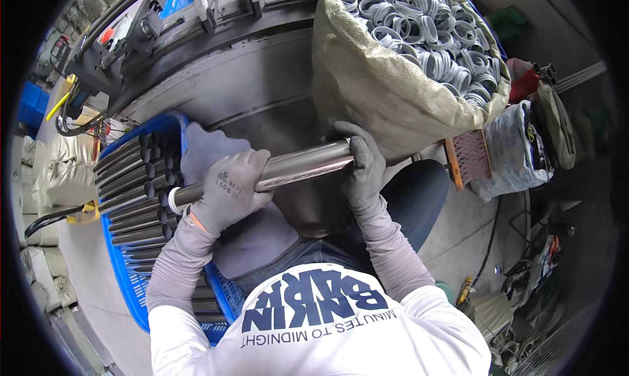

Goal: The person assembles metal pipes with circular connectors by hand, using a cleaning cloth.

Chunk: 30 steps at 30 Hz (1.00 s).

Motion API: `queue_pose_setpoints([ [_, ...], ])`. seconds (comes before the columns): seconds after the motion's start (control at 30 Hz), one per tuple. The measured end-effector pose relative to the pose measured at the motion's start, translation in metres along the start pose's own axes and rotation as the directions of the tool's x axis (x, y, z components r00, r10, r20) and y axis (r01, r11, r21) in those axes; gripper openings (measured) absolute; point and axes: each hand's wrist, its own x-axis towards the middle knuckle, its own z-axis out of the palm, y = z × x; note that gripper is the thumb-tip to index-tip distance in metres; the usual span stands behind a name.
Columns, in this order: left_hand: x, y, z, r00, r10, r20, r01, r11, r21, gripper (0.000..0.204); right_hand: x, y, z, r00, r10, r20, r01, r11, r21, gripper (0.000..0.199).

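A shiny metal tube (301, 162) is held slantwise across my lap, its right end higher in the view. My left hand (234, 184), in a grey glove, is closed around its left part. The tube looks darker beyond that hand, where a white ring (174, 201) sits around it. My right hand (362, 166), also gloved in grey, grips the tube's right end, with the fingers curled over it. Left of my left hand stands a blue basket (116, 251) with several dark tubes (134, 191) stacked in it. Beyond my right hand is a woven sack (367, 91) full of grey rings (436, 38).
A dark metal machine (190, 45) runs along the far left, with cables and a yellow-handled part (59, 106). A grey cloth (213, 154) hangs over the basket's edge. A wooden-framed woven seat (468, 158) and a plastic-wrapped bundle (514, 153) lie at the right.
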Motion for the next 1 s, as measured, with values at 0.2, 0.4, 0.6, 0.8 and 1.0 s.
queue_pose_setpoints([
  [0.2,-0.001,-0.005,0.001,0.999,-0.016,0.043,0.015,0.999,0.037,0.049,0.003,0.016,0.005,1.000,0.006,-0.009,-0.006,1.000,0.020,0.030],
  [0.4,0.006,0.003,-0.003,0.981,-0.065,0.181,0.050,0.995,0.085,0.051,0.004,0.038,0.007,0.991,-0.023,-0.129,0.002,0.987,-0.160,0.035],
  [0.6,0.020,-0.019,-0.043,0.979,-0.033,0.202,0.009,0.993,0.117,0.065,0.024,0.022,0.011,0.994,-0.034,-0.100,0.023,0.993,-0.116,0.038],
  [0.8,0.036,-0.026,-0.040,0.987,0.104,0.119,-0.114,0.991,0.075,0.063,0.044,0.033,0.005,0.995,-0.020,-0.101,-0.008,0.961,-0.275,0.034],
  [1.0,0.019,-0.012,-0.019,0.992,-0.073,0.107,0.071,0.997,0.020,0.064,0.042,0.032,0.014,0.992,0.005,-0.128,-0.029,0.983,-0.184,0.029],
])
